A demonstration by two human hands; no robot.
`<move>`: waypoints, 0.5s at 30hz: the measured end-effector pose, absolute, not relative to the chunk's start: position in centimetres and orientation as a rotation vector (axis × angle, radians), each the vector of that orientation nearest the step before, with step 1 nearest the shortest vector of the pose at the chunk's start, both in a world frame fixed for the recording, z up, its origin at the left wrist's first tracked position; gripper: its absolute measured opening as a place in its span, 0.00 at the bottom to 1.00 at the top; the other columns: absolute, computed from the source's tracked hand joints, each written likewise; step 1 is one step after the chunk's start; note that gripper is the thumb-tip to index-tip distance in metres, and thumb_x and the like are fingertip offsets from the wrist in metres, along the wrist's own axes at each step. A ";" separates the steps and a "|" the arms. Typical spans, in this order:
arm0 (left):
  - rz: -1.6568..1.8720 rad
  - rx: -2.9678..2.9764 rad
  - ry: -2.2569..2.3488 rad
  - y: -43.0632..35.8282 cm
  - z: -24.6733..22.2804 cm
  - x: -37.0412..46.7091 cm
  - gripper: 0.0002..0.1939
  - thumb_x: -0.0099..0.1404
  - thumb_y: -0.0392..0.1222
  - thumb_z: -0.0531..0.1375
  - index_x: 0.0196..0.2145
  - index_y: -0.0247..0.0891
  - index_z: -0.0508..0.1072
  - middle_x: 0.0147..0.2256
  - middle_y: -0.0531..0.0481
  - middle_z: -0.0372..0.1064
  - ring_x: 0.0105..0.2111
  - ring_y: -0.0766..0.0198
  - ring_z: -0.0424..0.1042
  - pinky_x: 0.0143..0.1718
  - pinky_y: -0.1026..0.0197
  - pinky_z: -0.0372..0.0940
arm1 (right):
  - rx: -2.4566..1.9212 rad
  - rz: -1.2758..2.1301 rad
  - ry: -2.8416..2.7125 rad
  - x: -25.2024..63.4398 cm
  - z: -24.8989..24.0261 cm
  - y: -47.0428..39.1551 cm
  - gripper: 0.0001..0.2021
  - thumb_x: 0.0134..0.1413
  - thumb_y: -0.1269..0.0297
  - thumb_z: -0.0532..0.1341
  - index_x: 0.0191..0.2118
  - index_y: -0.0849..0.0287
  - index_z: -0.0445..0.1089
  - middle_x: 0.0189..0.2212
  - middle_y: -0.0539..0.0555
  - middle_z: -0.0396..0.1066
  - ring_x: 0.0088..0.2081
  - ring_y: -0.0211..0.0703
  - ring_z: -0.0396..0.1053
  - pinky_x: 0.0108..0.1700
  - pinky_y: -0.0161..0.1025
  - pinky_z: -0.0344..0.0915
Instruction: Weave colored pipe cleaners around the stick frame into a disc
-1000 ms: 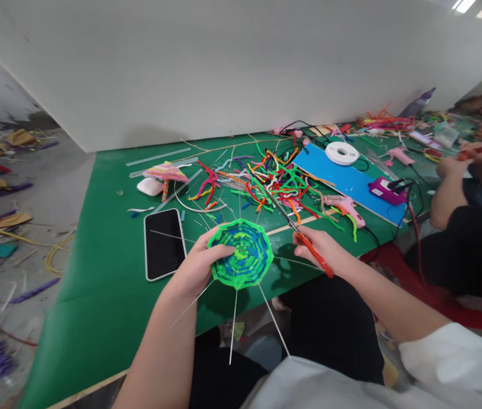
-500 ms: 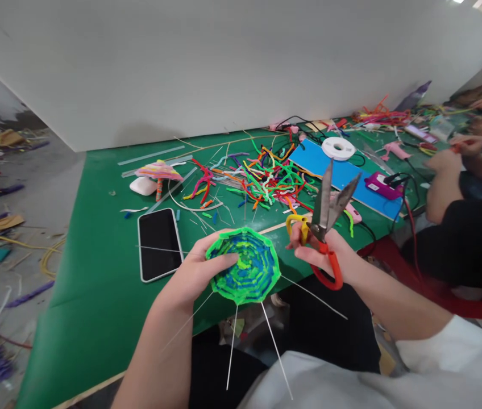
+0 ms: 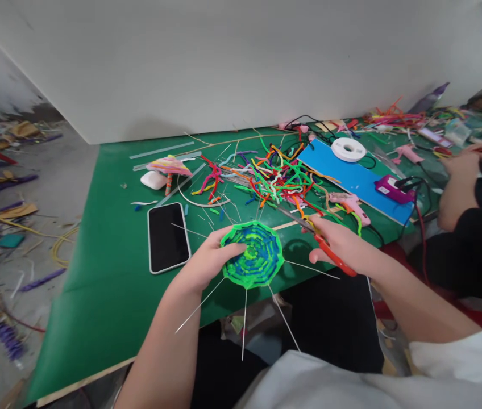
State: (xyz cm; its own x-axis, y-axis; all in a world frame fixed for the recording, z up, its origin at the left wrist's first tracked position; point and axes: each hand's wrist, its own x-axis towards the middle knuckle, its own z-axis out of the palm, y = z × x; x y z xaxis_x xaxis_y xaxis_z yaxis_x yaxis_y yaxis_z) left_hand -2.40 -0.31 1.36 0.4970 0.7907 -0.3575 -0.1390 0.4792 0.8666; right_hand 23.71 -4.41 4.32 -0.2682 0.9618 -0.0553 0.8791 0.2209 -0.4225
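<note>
My left hand (image 3: 219, 253) grips a round woven disc (image 3: 260, 255) of green and blue pipe cleaner by its left side, thumb on the front. Thin pale wires stick out around the disc's rim. To the right of it, my right hand (image 3: 330, 238) holds scissors (image 3: 328, 247) with orange-red and yellow handles, their blades pointing up and left towards the pile of pipe cleaners (image 3: 277, 176). The blades look nearly closed and do not touch the disc.
On the green table (image 3: 91, 267) lie a phone (image 3: 168, 237), a small umbrella-shaped piece (image 3: 169, 166), a white case, a blue board (image 3: 330, 170) with a white spool (image 3: 348, 150), a pink glue gun (image 3: 352, 205) and a purple power block (image 3: 394, 188). Another person's hands are at the right.
The scissors have swung from upright with spread blades to lying over leftward, blades nearly together. The disc is held slightly higher and flatter, and the whole view has shifted a little.
</note>
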 end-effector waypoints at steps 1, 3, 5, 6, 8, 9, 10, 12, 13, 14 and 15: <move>0.664 0.889 0.864 -0.3 1.2 -2.3 0.16 0.50 0.36 0.63 0.40 0.39 0.73 0.31 0.52 0.74 0.29 0.65 0.71 0.33 0.65 0.66 | -1.788 0.537 -2.316 23.7 4.3 -4.3 0.23 0.41 0.43 0.58 0.36 0.58 0.61 0.29 0.53 0.66 0.30 0.43 0.64 0.31 0.37 0.59; 0.672 0.897 0.867 -0.2 1.1 -2.2 0.16 0.50 0.35 0.62 0.39 0.40 0.73 0.31 0.53 0.74 0.30 0.65 0.71 0.32 0.66 0.66 | -1.845 0.520 -2.390 23.7 4.3 -4.2 0.23 0.40 0.42 0.58 0.34 0.58 0.62 0.27 0.53 0.66 0.29 0.43 0.64 0.29 0.36 0.58; 0.668 0.908 0.867 -0.2 1.0 -2.1 0.15 0.50 0.35 0.62 0.38 0.40 0.73 0.31 0.54 0.74 0.30 0.66 0.71 0.33 0.66 0.66 | -1.865 0.510 -2.420 23.6 4.5 -4.2 0.23 0.41 0.41 0.57 0.34 0.57 0.63 0.27 0.53 0.67 0.30 0.44 0.65 0.30 0.35 0.57; 0.664 0.908 0.866 -0.2 0.9 -2.1 0.15 0.50 0.35 0.62 0.38 0.40 0.73 0.31 0.54 0.74 0.30 0.66 0.71 0.33 0.66 0.66 | -1.872 0.503 -2.424 23.6 4.5 -4.2 0.23 0.42 0.41 0.57 0.35 0.57 0.64 0.27 0.53 0.67 0.30 0.45 0.66 0.30 0.35 0.57; 0.662 0.900 0.869 -0.1 0.8 -2.2 0.16 0.50 0.35 0.62 0.39 0.40 0.73 0.31 0.54 0.74 0.29 0.66 0.71 0.33 0.66 0.66 | -1.896 0.485 -2.424 23.7 4.7 -4.1 0.23 0.42 0.41 0.56 0.35 0.56 0.64 0.28 0.53 0.69 0.32 0.45 0.67 0.31 0.35 0.57; 0.663 0.896 0.873 0.0 0.7 -2.2 0.17 0.50 0.35 0.62 0.40 0.40 0.73 0.30 0.53 0.74 0.29 0.66 0.71 0.32 0.66 0.66 | -1.915 0.479 -2.427 23.8 4.7 -4.1 0.23 0.42 0.41 0.56 0.35 0.57 0.64 0.29 0.54 0.69 0.32 0.45 0.67 0.32 0.35 0.57; 0.664 0.893 0.876 0.0 0.7 -2.3 0.17 0.50 0.36 0.62 0.41 0.40 0.73 0.30 0.53 0.74 0.29 0.65 0.71 0.32 0.65 0.66 | -1.936 0.479 -2.436 23.8 4.8 -4.0 0.23 0.42 0.40 0.56 0.35 0.57 0.64 0.30 0.54 0.69 0.32 0.46 0.67 0.32 0.36 0.57; 0.656 0.894 0.879 0.1 0.6 -2.5 0.18 0.51 0.36 0.61 0.42 0.40 0.72 0.30 0.53 0.74 0.28 0.65 0.70 0.32 0.65 0.66 | -1.976 0.492 -2.462 24.0 4.8 -3.9 0.24 0.42 0.39 0.55 0.35 0.57 0.64 0.30 0.54 0.70 0.33 0.46 0.67 0.31 0.36 0.57; 0.648 0.897 0.878 0.2 0.6 -2.6 0.18 0.51 0.36 0.61 0.42 0.40 0.72 0.30 0.53 0.74 0.28 0.65 0.70 0.32 0.65 0.66 | -1.991 0.499 -2.476 23.9 4.8 -3.8 0.24 0.42 0.39 0.54 0.34 0.57 0.64 0.30 0.54 0.70 0.32 0.46 0.67 0.31 0.36 0.57; 0.634 0.902 0.873 0.2 0.6 -2.7 0.18 0.51 0.36 0.61 0.42 0.40 0.72 0.29 0.53 0.74 0.28 0.65 0.70 0.32 0.65 0.66 | -1.999 0.505 -2.489 23.9 4.8 -3.8 0.24 0.42 0.38 0.54 0.34 0.57 0.63 0.29 0.54 0.70 0.32 0.46 0.67 0.30 0.35 0.56; 0.617 0.908 0.865 0.2 0.6 -2.7 0.17 0.51 0.35 0.61 0.41 0.40 0.73 0.29 0.53 0.74 0.28 0.66 0.70 0.32 0.65 0.66 | -1.997 0.511 -2.503 23.8 4.8 -3.7 0.25 0.42 0.38 0.53 0.33 0.57 0.63 0.29 0.53 0.69 0.31 0.46 0.67 0.30 0.35 0.56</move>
State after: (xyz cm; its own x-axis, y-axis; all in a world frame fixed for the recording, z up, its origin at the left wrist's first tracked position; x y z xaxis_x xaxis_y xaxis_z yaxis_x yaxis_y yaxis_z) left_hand -2.66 0.19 0.60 0.5215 0.7674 -0.3730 -0.1017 0.4899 0.8658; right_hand 23.76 -3.67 4.76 -0.2382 0.9324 -0.2718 0.9643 0.1938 -0.1803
